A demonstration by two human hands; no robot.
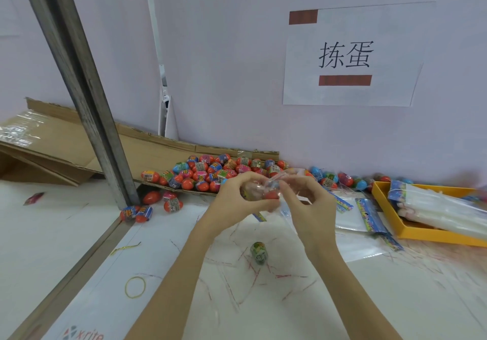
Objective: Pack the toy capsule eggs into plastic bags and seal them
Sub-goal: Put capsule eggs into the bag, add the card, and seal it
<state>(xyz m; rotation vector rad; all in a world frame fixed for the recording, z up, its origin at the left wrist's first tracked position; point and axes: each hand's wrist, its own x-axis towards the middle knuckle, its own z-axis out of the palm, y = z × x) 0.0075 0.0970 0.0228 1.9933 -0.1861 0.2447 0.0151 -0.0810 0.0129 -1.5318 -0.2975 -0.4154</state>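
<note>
- The left hand [238,194] grips eggs [271,195] inside a clear bag [279,181].
- The right hand [308,200] pinches the bag's mouth.
- A green egg [258,252] lies below on the tabletop [369,300].
- An egg pile [210,172] sits behind.

Both hands meet above the middle of the white counter [79,234]. The left hand [234,197] and the right hand [308,202] hold together a clear plastic bag [271,189] with a red capsule egg [271,195] inside. At 12 o'clock from the hands, a pile of eggs [210,173] lies on flat cardboard [66,139]. One green egg [258,252] lies at 6 o'clock. A yellow tray [421,231] with bag bundles is at 3 o'clock, and a yellow rubber band [135,287] at 7 o'clock.
</note>
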